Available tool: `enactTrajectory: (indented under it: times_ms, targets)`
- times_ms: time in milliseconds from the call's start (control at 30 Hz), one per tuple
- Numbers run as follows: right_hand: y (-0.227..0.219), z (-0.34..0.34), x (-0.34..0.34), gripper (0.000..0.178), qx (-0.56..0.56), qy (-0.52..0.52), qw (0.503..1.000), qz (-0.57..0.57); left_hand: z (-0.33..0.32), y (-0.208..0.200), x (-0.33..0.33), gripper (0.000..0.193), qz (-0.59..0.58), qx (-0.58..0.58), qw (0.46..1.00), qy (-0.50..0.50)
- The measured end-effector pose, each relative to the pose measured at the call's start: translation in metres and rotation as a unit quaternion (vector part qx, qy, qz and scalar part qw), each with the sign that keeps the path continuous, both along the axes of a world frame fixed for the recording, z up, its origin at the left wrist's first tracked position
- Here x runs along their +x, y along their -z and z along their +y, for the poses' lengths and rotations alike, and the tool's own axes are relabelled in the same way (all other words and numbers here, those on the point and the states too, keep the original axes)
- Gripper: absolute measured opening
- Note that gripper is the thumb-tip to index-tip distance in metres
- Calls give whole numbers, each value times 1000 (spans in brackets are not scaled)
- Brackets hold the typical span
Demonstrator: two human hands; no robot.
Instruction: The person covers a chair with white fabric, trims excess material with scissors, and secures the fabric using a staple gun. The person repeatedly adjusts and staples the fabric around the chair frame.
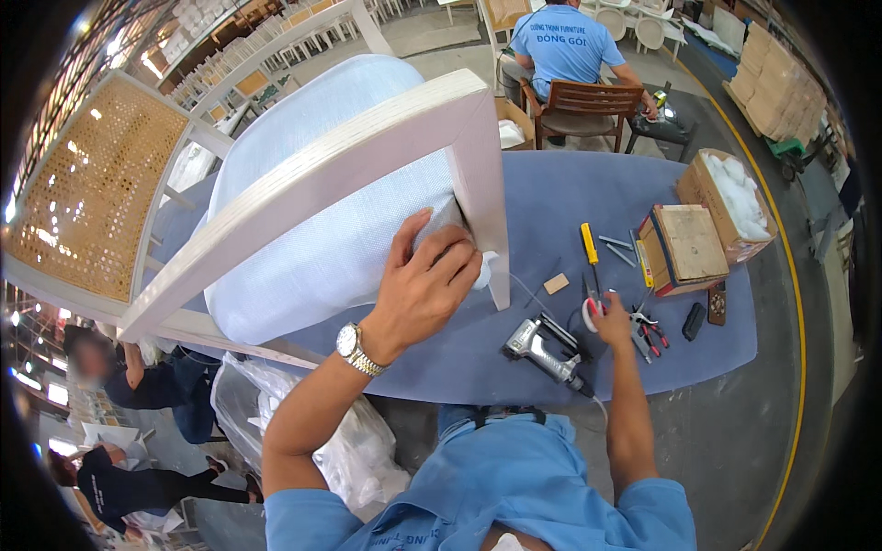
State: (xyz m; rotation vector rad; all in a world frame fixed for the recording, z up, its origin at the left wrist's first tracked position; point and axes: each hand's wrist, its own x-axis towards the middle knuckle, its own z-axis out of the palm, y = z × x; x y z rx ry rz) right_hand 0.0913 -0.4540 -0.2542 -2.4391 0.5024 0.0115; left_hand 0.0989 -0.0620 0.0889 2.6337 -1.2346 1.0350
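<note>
A chair with a whitewashed wooden frame (pixel 322 165) lies tipped on the table, its light blue fabric seat (pixel 303 248) facing me. My left hand (pixel 427 275), a watch at its wrist, has its fingers curled against the seat's corner by the frame, gripping the fabric. A tuft of white padding (pixel 486 270) shows beside that thumb, and a thin thread trails off to the right. Over the tools, my right hand (pixel 612 323) is closed on the red-and-white handle of a pair of scissors (pixel 589 313). A silver staple gun (pixel 549 354) with a hose lies nearby.
The blue-grey table (pixel 551 202) holds a yellow screwdriver (pixel 590 246), metal rods (pixel 617 248), a small wooden block (pixel 556 284), red-handled pliers (pixel 649 332) and cardboard boxes (pixel 684 246). Plastic wrap (pixel 358 450) lies below left. A co-worker (pixel 568 46) sits beyond the table.
</note>
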Motion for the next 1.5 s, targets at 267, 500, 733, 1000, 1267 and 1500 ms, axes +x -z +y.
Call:
enactTrajectory:
  times_ms: [267, 500, 733, 1000, 1267, 1500]
  targets:
    - [-257, 122, -89, 51, 468, -213, 851, -106, 21, -9, -9, 47, 80, -135, 984, 79]
    - [-318, 169, -64, 55, 257, -358, 888, -131, 24, -12, -3, 44, 122, -171, 973, 98]
    - [-337, 189, -55, 55, 251, -331, 909, -39, 26, -8, -3, 41, 129, -203, 966, 97]
    - [-355, 209, -46, 64, 336, -285, 897, 41, 27, -4, -2, 42, 126, -220, 961, 113]
    - [-340, 228, -46, 65, 372, -223, 901, -16, 26, -2, -3, 40, 120, -199, 965, 122]
    - [-332, 232, -43, 64, 361, -209, 907, -53, 28, -2, -1, 40, 117, -196, 965, 133]
